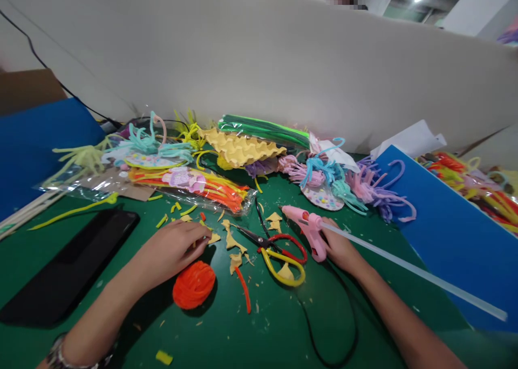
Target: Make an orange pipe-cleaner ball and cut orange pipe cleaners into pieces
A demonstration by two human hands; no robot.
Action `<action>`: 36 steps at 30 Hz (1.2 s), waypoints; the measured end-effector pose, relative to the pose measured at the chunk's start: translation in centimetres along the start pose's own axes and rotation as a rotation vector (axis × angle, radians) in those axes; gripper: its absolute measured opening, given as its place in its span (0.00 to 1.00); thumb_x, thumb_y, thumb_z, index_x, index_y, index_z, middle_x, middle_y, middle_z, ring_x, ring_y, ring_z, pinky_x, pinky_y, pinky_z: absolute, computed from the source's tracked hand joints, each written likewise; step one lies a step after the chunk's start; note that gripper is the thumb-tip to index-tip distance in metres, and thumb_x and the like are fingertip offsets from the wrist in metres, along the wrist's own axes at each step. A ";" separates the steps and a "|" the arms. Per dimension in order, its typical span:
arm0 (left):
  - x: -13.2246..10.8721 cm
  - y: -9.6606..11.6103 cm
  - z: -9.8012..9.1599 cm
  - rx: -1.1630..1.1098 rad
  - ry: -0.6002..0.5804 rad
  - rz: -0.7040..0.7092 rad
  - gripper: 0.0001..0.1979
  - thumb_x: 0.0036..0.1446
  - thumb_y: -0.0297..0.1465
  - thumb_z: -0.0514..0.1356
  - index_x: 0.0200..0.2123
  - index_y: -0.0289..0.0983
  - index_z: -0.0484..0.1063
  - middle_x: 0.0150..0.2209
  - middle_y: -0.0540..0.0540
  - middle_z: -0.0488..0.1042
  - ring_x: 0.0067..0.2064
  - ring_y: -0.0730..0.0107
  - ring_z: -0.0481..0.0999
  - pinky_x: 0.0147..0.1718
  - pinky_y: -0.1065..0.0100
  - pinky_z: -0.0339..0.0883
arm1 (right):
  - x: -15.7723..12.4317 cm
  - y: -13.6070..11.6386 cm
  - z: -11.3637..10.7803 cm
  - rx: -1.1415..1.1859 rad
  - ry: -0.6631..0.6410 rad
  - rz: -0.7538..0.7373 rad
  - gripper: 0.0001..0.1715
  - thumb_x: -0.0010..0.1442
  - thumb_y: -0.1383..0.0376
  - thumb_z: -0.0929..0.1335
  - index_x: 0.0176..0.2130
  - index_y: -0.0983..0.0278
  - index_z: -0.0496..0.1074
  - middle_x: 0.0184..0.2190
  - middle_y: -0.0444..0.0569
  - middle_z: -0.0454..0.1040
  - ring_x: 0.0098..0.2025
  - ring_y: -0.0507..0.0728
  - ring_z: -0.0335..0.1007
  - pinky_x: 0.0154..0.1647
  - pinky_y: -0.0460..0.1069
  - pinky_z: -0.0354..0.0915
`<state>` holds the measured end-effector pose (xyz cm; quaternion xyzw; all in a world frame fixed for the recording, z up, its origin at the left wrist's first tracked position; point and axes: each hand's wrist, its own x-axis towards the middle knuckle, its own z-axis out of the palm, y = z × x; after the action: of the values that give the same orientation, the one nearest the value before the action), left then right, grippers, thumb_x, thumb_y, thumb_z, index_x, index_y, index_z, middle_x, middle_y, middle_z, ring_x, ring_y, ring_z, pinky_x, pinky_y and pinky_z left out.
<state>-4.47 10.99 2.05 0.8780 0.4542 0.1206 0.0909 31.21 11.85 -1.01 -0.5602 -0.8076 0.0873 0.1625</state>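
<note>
The green tabletop (259,336) fills the lower view. From seven o'clock a bare forearm slants in, and the left hand (182,244) lies palm down, its bent fingers drawn narrow beside a beige scrap (214,239); I cannot tell whether they pinch it. The other forearm enters from five o'clock, the right hand (342,248) gripping a pink glue gun (311,230), its fingers mostly hidden behind the handle. A black phone (73,266) lies between eight and nine o'clock from the left hand. At twelve o'clock from that hand is a clear bag (218,192) of orange and yellow stems; any writing on its lilac patch (184,179) is too small to read. The gun's nozzle points between nine and ten o'clock, its long glue stick (413,268) towards four. Scissors (262,242) lie at three o'clock from the left hand, an orange ball (194,285) between five and six
</note>
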 end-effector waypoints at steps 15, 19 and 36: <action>-0.1 -0.2 0.2 -0.031 0.013 0.020 0.15 0.58 0.33 0.44 0.32 0.39 0.70 0.32 0.48 0.76 0.32 0.69 0.73 0.35 0.69 0.63 | 0.0 1.0 -0.5 0.016 -0.011 -0.099 0.11 0.59 0.61 0.57 0.37 0.62 0.64 0.35 0.52 0.66 0.35 0.57 0.61 0.35 0.51 0.61; 0.0 -0.3 0.2 -0.032 0.003 0.005 0.15 0.58 0.34 0.44 0.33 0.40 0.70 0.33 0.47 0.75 0.33 0.69 0.73 0.35 0.69 0.63 | 0.0 0.8 -0.9 0.026 -0.044 -0.078 0.14 0.60 0.62 0.54 0.32 0.61 0.64 0.28 0.49 0.66 0.30 0.56 0.61 0.31 0.50 0.61; 0.3 0.3 -1.7 0.069 0.011 0.006 0.16 0.55 0.33 0.43 0.31 0.38 0.70 0.29 0.46 0.75 0.29 0.65 0.73 0.29 0.68 0.62 | -5.1 2.6 -5.7 0.217 0.495 0.412 0.15 0.51 0.55 0.61 0.27 0.62 0.67 0.24 0.49 0.69 0.27 0.56 0.67 0.26 0.50 0.63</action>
<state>-4.60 11.15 3.74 0.8813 0.4561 0.1098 0.0576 37.20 7.84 2.60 -0.6952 -0.5994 0.0652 0.3913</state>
